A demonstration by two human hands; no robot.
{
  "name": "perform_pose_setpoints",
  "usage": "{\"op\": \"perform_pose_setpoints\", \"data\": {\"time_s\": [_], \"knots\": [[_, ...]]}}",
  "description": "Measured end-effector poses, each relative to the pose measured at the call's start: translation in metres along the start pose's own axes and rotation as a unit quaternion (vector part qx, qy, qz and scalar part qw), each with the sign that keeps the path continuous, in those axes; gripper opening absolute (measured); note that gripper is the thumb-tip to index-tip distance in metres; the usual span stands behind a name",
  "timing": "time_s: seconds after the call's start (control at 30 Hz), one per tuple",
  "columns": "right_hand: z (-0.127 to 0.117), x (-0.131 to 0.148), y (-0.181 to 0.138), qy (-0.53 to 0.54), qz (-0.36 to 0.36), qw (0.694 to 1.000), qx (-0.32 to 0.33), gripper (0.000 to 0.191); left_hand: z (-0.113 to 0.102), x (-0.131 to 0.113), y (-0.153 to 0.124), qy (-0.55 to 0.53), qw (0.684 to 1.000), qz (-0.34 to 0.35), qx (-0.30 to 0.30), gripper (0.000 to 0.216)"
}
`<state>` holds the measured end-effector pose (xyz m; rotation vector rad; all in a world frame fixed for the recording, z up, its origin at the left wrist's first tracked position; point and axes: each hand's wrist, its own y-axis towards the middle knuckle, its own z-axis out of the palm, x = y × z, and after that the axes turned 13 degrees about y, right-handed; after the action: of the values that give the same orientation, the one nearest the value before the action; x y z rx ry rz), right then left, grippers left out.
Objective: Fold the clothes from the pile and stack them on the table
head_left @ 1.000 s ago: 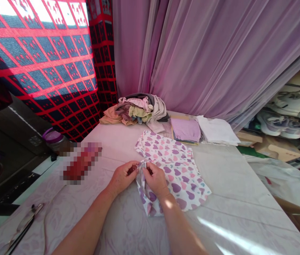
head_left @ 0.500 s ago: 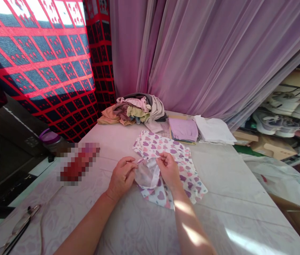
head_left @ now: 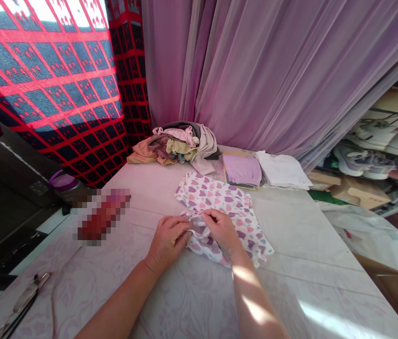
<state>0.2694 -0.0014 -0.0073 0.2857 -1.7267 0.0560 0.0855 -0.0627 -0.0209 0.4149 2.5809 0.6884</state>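
A small pair of white shorts (head_left: 216, 193) with purple and pink hearts lies spread on the table in front of me. My left hand (head_left: 171, 235) pinches the near left edge of its opening between thumb and fingers. At the other side of that opening, my right hand (head_left: 221, 228) has the edge gripped between thumb and forefinger. Plain white inner fabric shows between both hands, and the band there is bunched. The far part of the shorts lies flat on the cloth, beyond my fingers.
On the pale patterned table cover (head_left: 301, 278), a heap of crumpled clothes (head_left: 181, 143) stands at the back. Beside it lie a folded lilac stack (head_left: 243, 168) and folded white cloths (head_left: 283, 170). Left are a blurred red object (head_left: 102, 219) and eyeglasses (head_left: 26, 296). Shoes (head_left: 364, 162) sit on a rack at right.
My hands have drawn a little closer together, and the opening between them has narrowed and bunched. The near flap of the shorts has pulled up slightly. The view has shifted a little.
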Motion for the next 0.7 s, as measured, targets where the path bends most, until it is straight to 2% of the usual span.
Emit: {"op": "perform_pose_setpoints", "data": {"time_s": [0.1, 0.2, 0.33, 0.7], "knots": [[0.000, 0.005, -0.003, 0.042, 0.036, 0.995, 0.086, 0.022, 0.001, 0.005, 0.000, 0.039, 0.998, -0.039, -0.041, 0.014], [0.001, 0.009, -0.005, 0.064, 0.061, 0.990, 0.113, 0.023, 0.001, 0.006, -0.001, 0.035, 0.999, -0.028, -0.015, 0.016], [0.001, 0.014, -0.007, 0.084, 0.081, 0.986, 0.119, 0.022, 0.003, 0.007, -0.001, 0.001, 0.999, -0.038, 0.024, 0.019], [0.000, 0.015, -0.006, 0.113, 0.076, 0.984, 0.113, 0.022, 0.002, -0.001, 0.001, -0.069, 0.997, -0.038, 0.018, 0.012]]}}
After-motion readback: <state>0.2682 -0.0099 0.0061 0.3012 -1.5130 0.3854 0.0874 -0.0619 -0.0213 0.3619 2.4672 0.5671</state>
